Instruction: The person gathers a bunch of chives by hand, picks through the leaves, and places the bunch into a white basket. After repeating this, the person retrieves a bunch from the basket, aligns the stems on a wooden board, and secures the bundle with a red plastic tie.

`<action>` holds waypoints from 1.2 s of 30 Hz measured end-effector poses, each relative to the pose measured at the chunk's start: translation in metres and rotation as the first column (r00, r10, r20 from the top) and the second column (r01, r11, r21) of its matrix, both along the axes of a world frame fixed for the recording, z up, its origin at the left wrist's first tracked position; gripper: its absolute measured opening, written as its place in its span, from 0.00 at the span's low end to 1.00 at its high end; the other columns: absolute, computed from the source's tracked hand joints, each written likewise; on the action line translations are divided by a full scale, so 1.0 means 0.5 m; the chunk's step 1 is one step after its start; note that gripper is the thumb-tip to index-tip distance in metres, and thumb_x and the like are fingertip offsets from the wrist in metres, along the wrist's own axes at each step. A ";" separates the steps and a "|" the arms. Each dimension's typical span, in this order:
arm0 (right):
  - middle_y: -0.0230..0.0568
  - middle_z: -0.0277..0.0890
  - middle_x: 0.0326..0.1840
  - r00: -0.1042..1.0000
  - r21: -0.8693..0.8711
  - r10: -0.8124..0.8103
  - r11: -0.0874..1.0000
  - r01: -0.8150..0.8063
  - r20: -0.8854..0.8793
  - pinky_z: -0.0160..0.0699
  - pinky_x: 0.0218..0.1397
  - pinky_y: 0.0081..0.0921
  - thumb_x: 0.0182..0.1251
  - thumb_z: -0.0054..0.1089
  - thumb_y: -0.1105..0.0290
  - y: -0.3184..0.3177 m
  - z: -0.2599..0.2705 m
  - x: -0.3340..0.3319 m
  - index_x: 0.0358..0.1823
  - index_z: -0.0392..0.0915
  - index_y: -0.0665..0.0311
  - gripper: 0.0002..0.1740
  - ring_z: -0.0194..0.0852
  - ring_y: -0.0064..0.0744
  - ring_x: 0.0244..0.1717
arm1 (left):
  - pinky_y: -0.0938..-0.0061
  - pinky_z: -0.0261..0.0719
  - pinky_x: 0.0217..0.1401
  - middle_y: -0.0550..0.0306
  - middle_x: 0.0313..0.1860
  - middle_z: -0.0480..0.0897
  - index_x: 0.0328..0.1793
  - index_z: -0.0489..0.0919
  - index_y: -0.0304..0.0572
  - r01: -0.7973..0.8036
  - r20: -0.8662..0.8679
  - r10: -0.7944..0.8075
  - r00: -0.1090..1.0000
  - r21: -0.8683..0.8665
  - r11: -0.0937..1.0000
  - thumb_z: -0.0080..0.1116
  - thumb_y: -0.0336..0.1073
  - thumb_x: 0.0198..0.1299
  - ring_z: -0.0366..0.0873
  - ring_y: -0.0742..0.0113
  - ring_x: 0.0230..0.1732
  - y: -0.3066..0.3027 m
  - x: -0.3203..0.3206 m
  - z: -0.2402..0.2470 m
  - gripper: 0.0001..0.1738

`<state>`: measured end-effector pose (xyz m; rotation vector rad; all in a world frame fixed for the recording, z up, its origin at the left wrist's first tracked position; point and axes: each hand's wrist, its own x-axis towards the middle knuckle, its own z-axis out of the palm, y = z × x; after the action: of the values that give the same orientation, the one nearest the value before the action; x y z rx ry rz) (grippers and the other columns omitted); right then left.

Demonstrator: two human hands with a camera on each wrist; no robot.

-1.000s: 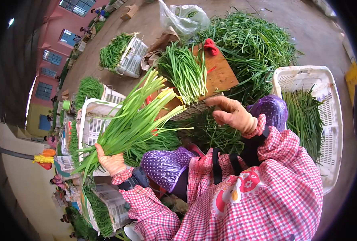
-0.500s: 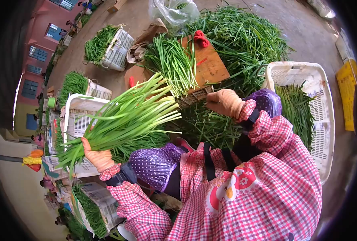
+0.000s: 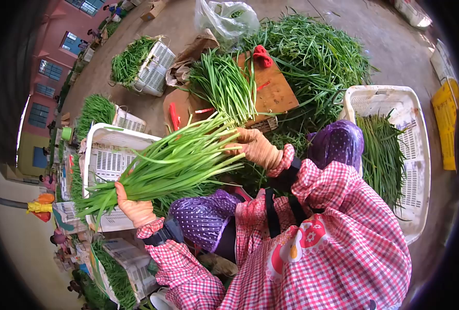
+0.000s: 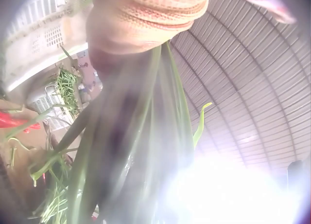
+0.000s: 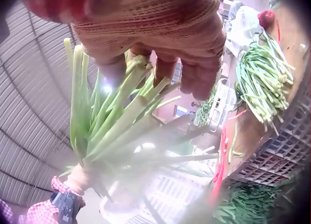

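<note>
My left hand (image 3: 136,209), in a tan knit glove, grips a thick bunch of garlic chives (image 3: 172,160) near its leafy end, pale stem ends pointing right. In the left wrist view the long leaves (image 4: 131,136) hang below the glove, blurred. The gloved right hand (image 3: 255,147) is at the stem ends, its fingers curled about some of them. The right wrist view shows stalk ends (image 5: 138,102) between the thumb and fingers. Behind the bunch, another pile of chives (image 3: 224,88) lies on a wooden board (image 3: 276,98).
Red ties (image 3: 174,116) and a red bundle (image 3: 262,56) lie by the board. White crates stand at left (image 3: 97,155) and right (image 3: 420,170), the right one holding chives (image 3: 379,155). A large heap of greens (image 3: 312,57) covers the floor behind. Purple dotted covers (image 3: 203,217) wrap the knees.
The right hand has moved left from beside the board to the stem ends of the bunch. The left hand keeps its grip, and the bunch has tilted a little lower.
</note>
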<state>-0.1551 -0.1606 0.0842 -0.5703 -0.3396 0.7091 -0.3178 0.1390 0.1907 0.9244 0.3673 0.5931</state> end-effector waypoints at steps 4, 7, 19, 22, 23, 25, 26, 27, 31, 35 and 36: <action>0.32 0.80 0.44 0.973 -0.175 -0.150 0.968 0.181 0.175 0.74 0.49 0.19 0.60 0.62 0.77 0.016 -0.009 -0.030 0.50 0.77 0.66 0.15 0.74 0.19 0.43 | 0.51 0.75 0.55 0.51 0.51 0.80 0.51 0.76 0.41 -0.008 0.046 0.008 0.999 0.011 1.000 0.54 0.49 0.63 0.77 0.54 0.51 -0.021 -0.006 -0.011 0.20; 0.31 0.79 0.44 0.991 -0.136 -0.102 0.984 0.112 0.081 0.74 0.50 0.19 0.62 0.62 0.73 0.015 -0.031 -0.036 0.53 0.75 0.65 0.17 0.74 0.19 0.43 | 0.51 0.72 0.60 0.49 0.54 0.78 0.55 0.74 0.37 -0.008 0.077 0.006 0.997 0.033 0.999 0.53 0.51 0.64 0.75 0.52 0.55 -0.015 -0.011 -0.037 0.25; 0.35 0.81 0.31 0.913 -0.641 0.128 0.749 0.167 0.387 0.77 0.47 0.30 0.62 0.61 0.60 -0.230 -0.014 0.065 0.30 0.79 0.63 0.13 0.80 0.40 0.39 | 0.47 0.72 0.58 0.50 0.53 0.78 0.55 0.73 0.42 -0.024 0.219 0.031 0.975 -0.034 0.999 0.53 0.50 0.64 0.75 0.50 0.53 0.064 -0.043 -0.082 0.22; 0.38 0.77 0.25 0.159 -0.708 0.818 0.359 0.609 0.552 0.75 0.39 0.41 0.54 0.60 0.65 -0.240 0.025 0.053 0.38 0.82 0.53 0.10 0.78 0.50 0.34 | 0.49 0.70 0.60 0.55 0.50 0.77 0.51 0.74 0.45 0.024 0.214 -0.030 0.976 0.029 0.999 0.56 0.48 0.62 0.74 0.54 0.54 0.063 -0.038 -0.072 0.18; 0.38 0.77 0.25 0.165 -0.713 0.819 0.355 0.605 0.549 0.75 0.39 0.41 0.54 0.60 0.65 -0.242 0.026 0.044 0.38 0.82 0.53 0.10 0.78 0.50 0.34 | 0.51 0.68 0.63 0.61 0.47 0.77 0.47 0.76 0.47 0.070 0.215 -0.072 0.974 0.019 0.997 0.59 0.45 0.61 0.72 0.58 0.55 0.060 -0.031 -0.066 0.14; 0.41 0.77 0.30 0.015 -0.578 0.809 0.406 0.708 0.587 0.76 0.36 0.39 0.51 0.58 0.71 -0.242 0.048 0.025 0.41 0.80 0.55 0.13 0.78 0.44 0.36 | 0.52 0.69 0.62 0.59 0.47 0.77 0.48 0.75 0.46 0.070 0.229 -0.071 0.971 0.013 0.997 0.59 0.45 0.61 0.73 0.58 0.54 0.064 -0.017 -0.063 0.15; 0.41 0.76 0.30 0.008 -0.577 0.815 0.404 0.710 0.579 0.76 0.34 0.37 0.54 0.58 0.70 -0.239 0.062 0.023 0.43 0.78 0.55 0.13 0.78 0.44 0.33 | 0.52 0.69 0.62 0.59 0.47 0.77 0.48 0.75 0.45 0.110 0.275 -0.106 0.956 0.001 0.994 0.59 0.44 0.61 0.73 0.58 0.54 0.063 -0.009 -0.060 0.15; 0.41 0.76 0.30 0.008 -0.582 0.816 0.406 0.705 0.579 0.76 0.34 0.37 0.54 0.58 0.70 -0.236 0.073 0.022 0.43 0.78 0.55 0.13 0.78 0.44 0.33 | 0.52 0.69 0.61 0.58 0.47 0.78 0.48 0.75 0.45 0.148 0.321 -0.138 0.937 -0.009 0.989 0.58 0.44 0.61 0.74 0.58 0.53 0.063 -0.006 -0.057 0.14; 0.41 0.77 0.25 0.260 -0.634 0.600 0.577 0.515 0.757 0.74 0.34 0.37 0.56 0.59 0.63 -0.223 0.126 -0.001 0.36 0.79 0.55 0.08 0.77 0.47 0.32 | 0.46 0.67 0.64 0.56 0.47 0.79 0.47 0.75 0.44 0.129 0.343 -0.169 0.924 0.134 0.982 0.57 0.42 0.62 0.75 0.58 0.52 0.078 0.006 -0.066 0.13; 0.45 0.75 0.23 0.439 -0.770 0.660 0.626 0.128 0.609 0.73 0.33 0.36 0.57 0.60 0.54 -0.214 0.168 -0.020 0.28 0.80 0.57 0.14 0.76 0.46 0.29 | 0.50 0.71 0.62 0.54 0.46 0.78 0.48 0.73 0.37 0.112 0.342 -0.185 0.921 0.221 0.969 0.56 0.46 0.62 0.76 0.59 0.50 0.068 0.015 -0.062 0.19; 0.43 0.75 0.22 0.342 -0.760 0.680 0.604 0.239 0.648 0.73 0.33 0.36 0.57 0.60 0.56 -0.211 0.159 -0.020 0.28 0.80 0.58 0.13 0.77 0.45 0.29 | 0.46 0.65 0.67 0.54 0.42 0.79 0.45 0.73 0.38 0.149 0.376 -0.213 0.902 0.191 0.970 0.58 0.44 0.61 0.77 0.60 0.46 0.067 0.019 -0.061 0.17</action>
<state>-0.1650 -0.2659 0.1639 -1.8607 -1.2953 0.7593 -0.3085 0.1723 0.1602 0.9528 -0.1318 0.6255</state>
